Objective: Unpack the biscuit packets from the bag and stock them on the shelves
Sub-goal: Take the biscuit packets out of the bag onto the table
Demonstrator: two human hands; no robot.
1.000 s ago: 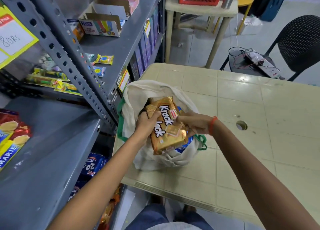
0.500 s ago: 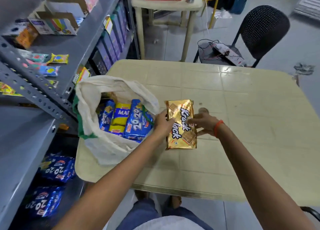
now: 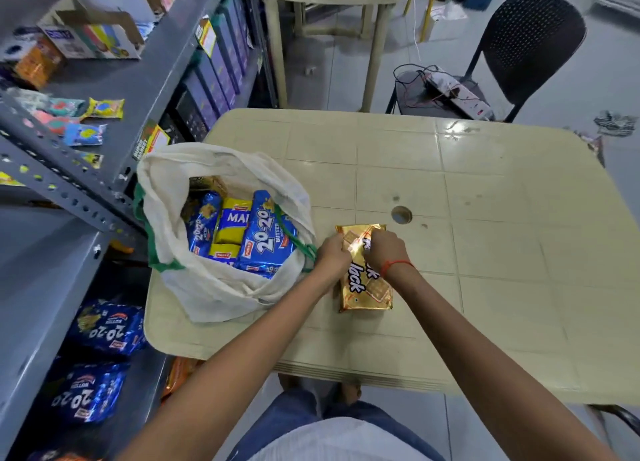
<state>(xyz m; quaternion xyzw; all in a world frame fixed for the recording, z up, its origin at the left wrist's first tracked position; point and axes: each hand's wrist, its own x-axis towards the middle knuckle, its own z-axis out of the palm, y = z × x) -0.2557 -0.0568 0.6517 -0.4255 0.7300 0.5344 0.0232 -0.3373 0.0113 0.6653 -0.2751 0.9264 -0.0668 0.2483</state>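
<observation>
A gold Krack Jack biscuit packet point(image 3: 367, 287) lies flat on the beige plastic table point(image 3: 485, 218), just right of the bag. My left hand point(image 3: 334, 258) grips its left edge and my right hand point(image 3: 386, 249) presses on its upper part. The white cloth bag point(image 3: 207, 287) with green handles stands open at the table's left edge. Inside it are blue 20-20 packets point(image 3: 265, 238) and a yellow Marie packet point(image 3: 232, 225). The grey metal shelves point(image 3: 145, 79) run along the left.
More blue 20-20 packets point(image 3: 104, 329) lie on the low shelf at the bottom left. Small sweets and open cardboard boxes point(image 3: 97, 34) sit on the upper shelf. A black chair point(image 3: 530, 37) with a power strip stands beyond the table, beside another table's legs point(image 3: 377, 44).
Both hands lifted the gold packet out of the bag, carried it right and laid it down on the table. The blue and yellow packets in the bag came into sight.
</observation>
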